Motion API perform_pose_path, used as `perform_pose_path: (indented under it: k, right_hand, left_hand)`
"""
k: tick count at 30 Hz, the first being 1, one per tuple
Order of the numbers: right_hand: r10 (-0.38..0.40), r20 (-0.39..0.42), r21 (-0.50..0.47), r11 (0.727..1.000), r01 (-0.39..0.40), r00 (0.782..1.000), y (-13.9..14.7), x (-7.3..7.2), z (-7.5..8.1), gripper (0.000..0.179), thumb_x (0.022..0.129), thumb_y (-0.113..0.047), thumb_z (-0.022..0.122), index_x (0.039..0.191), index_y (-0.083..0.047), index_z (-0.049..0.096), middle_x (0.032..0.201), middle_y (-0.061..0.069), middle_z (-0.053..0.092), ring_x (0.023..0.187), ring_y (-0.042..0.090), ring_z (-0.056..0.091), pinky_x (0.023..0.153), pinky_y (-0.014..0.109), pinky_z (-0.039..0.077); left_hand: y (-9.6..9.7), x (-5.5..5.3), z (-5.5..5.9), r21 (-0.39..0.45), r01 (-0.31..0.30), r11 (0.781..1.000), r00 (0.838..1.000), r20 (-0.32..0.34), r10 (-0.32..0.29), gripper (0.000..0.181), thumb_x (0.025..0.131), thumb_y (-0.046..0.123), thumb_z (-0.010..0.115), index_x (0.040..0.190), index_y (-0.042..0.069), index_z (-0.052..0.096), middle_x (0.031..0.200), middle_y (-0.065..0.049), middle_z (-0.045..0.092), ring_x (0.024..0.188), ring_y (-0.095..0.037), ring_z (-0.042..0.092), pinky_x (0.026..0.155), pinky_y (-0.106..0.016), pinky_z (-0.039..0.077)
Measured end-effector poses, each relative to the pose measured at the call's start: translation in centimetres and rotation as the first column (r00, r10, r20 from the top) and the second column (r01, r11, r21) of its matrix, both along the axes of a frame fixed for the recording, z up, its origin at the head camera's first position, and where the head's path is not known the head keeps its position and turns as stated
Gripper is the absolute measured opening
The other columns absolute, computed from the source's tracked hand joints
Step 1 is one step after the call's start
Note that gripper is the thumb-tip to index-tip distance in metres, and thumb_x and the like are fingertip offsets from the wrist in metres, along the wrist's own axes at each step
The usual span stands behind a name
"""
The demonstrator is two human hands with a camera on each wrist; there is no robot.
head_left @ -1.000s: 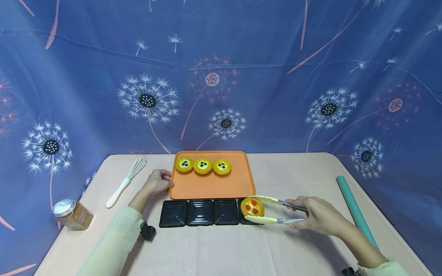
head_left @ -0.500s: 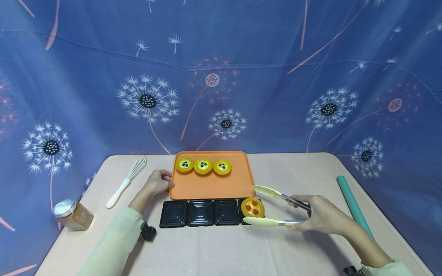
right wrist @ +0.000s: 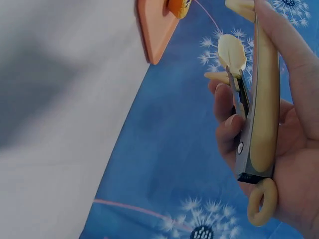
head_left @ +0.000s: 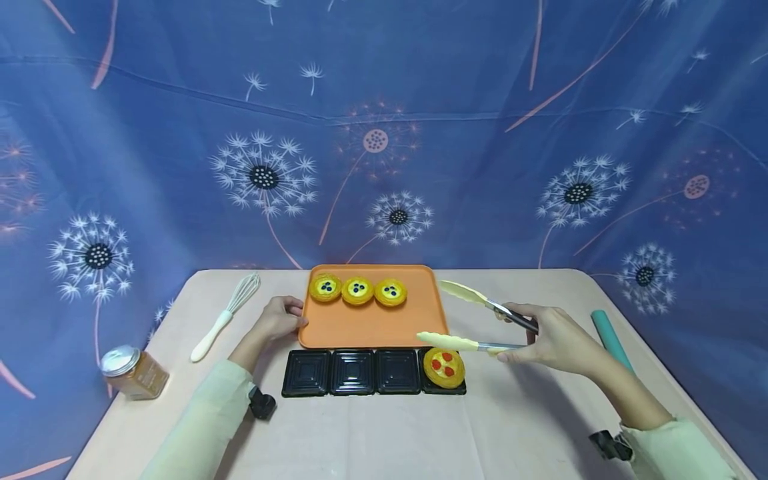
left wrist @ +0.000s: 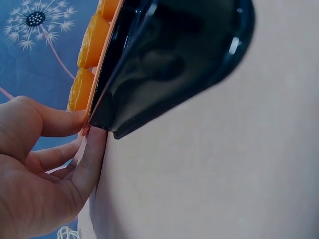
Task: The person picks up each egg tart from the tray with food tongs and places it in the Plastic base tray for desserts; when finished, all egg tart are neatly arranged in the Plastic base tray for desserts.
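– On the orange tray [head_left: 372, 330], pinched by the left hand [head_left: 281, 318]?
– Three blue-dotted tarts [head_left: 358, 291]
– In four black trays [head_left: 398, 371]?
– One red-topped tart [head_left: 444, 368], rightmost; nearby, spread tongs [head_left: 456, 342] gripped by the right hand [head_left: 558, 337]

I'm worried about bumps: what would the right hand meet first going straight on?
With the tongs leading, likely the rightmost tart on the orange tray, though they look raised and may pass above; depth is unclear.
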State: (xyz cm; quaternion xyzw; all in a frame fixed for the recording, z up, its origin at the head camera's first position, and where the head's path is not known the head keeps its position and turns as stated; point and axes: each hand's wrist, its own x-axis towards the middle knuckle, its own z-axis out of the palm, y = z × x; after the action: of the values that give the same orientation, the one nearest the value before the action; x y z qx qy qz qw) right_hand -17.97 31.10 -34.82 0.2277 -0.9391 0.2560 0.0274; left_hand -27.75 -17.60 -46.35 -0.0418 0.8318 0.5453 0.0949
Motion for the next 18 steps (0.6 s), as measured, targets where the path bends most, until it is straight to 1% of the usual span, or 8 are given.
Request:
perform_pose_path:
  k: [3, 6, 7, 10, 12, 15, 17, 18]
  right_hand:
    - [0.007, -0.009, 0.022, 1.000, -0.007, 1.000, -1.1, -1.8, 0.2, 0.088, 0.068, -0.045, 0.090, 0.133, 0.006, 0.057, 0.083, -0.003, 0.068, 0.051, 0.005, 0.048, 0.041, 0.024, 0.039]
    - [0.020, -0.011, 0.048, 0.999, -0.019, 1.000, -2.5, -3.9, 0.1, 0.091, 0.067, -0.048, 0.090, 0.131, 0.008, 0.058, 0.080, -0.002, 0.066, 0.051, 0.007, 0.042, 0.043, 0.024, 0.035]
    - [0.023, -0.007, 0.052, 0.998, -0.023, 1.000, -3.0, -4.6, 0.1, 0.091, 0.067, -0.048, 0.090, 0.131, 0.009, 0.058, 0.081, 0.000, 0.067, 0.050, 0.007, 0.039, 0.044, 0.025, 0.033]
    - [0.027, -0.005, 0.066, 0.997, -0.027, 1.000, -4.4, -6.7, -0.4, 0.092, 0.066, -0.048, 0.090, 0.130, 0.009, 0.058, 0.094, 0.008, 0.071, 0.052, 0.010, 0.031, 0.049, 0.026, 0.031]
    - [0.021, 0.012, 0.074, 0.997, -0.022, 1.000, -5.1, -7.9, -0.8, 0.091, 0.066, -0.045, 0.091, 0.131, 0.009, 0.058, 0.101, 0.012, 0.071, 0.053, 0.013, 0.031, 0.051, 0.028, 0.033]
    - [0.013, 0.020, 0.105, 0.994, -0.015, 1.000, -5.9, -9.3, -1.6, 0.087, 0.066, -0.045, 0.091, 0.130, 0.006, 0.060, 0.110, 0.014, 0.070, 0.064, 0.016, 0.047, 0.061, 0.034, 0.046]
    - [0.012, 0.029, 0.111, 0.994, -0.015, 0.999, -6.2, -9.9, -2.1, 0.084, 0.067, -0.044, 0.091, 0.129, 0.005, 0.062, 0.116, 0.015, 0.069, 0.081, 0.022, 0.059, 0.072, 0.041, 0.052]
    - [0.010, 0.031, 0.116, 0.993, -0.014, 0.999, -6.3, -10.1, -2.3, 0.084, 0.067, -0.044, 0.091, 0.128, 0.005, 0.062, 0.117, 0.016, 0.068, 0.088, 0.025, 0.060, 0.077, 0.043, 0.053]
  left_hand:
    - [-0.1, 0.0, 0.0, -0.002, 0.003, 1.000, 1.000, 0.003, -0.003, 0.036, 0.085, -0.007, 0.066, 0.119, -0.011, 0.056, 0.096, -0.018, 0.058, 0.064, -0.022, 0.063, 0.056, -0.035, 0.060]
    - [-0.2, 0.0, 0.0, -0.017, -0.003, 1.000, 1.000, 0.009, 0.003, 0.036, 0.085, -0.007, 0.066, 0.119, -0.011, 0.056, 0.097, -0.018, 0.058, 0.064, -0.022, 0.063, 0.056, -0.034, 0.060]
    - [-0.2, 0.0, 0.0, -0.021, -0.002, 1.000, 1.000, 0.009, 0.003, 0.036, 0.086, -0.007, 0.066, 0.120, -0.011, 0.056, 0.097, -0.018, 0.058, 0.064, -0.022, 0.063, 0.056, -0.034, 0.060]
    - [-0.2, -0.1, 0.1, -0.017, -0.004, 1.000, 1.000, 0.008, 0.004, 0.036, 0.086, -0.006, 0.066, 0.120, -0.010, 0.056, 0.097, -0.018, 0.058, 0.065, -0.022, 0.063, 0.056, -0.034, 0.060]
    - [-0.1, -0.1, 0.1, -0.004, 0.001, 1.000, 1.000, 0.009, -0.001, 0.036, 0.086, -0.006, 0.066, 0.121, -0.010, 0.055, 0.098, -0.018, 0.058, 0.066, -0.022, 0.063, 0.056, -0.034, 0.060]
    - [-0.1, -0.1, 0.1, 0.012, 0.004, 1.000, 1.000, 0.020, -0.004, 0.036, 0.087, -0.006, 0.066, 0.121, -0.010, 0.055, 0.098, -0.018, 0.057, 0.066, -0.023, 0.062, 0.056, -0.035, 0.060]
    - [-0.1, -0.2, 0.0, 0.012, 0.002, 1.000, 1.000, 0.027, -0.002, 0.036, 0.087, -0.006, 0.066, 0.121, -0.010, 0.055, 0.098, -0.017, 0.057, 0.066, -0.022, 0.062, 0.055, -0.034, 0.059]
    - [-0.1, -0.2, 0.0, 0.011, 0.000, 1.000, 1.000, 0.027, -0.001, 0.036, 0.087, -0.006, 0.066, 0.121, -0.010, 0.055, 0.098, -0.017, 0.057, 0.066, -0.022, 0.062, 0.055, -0.034, 0.059]
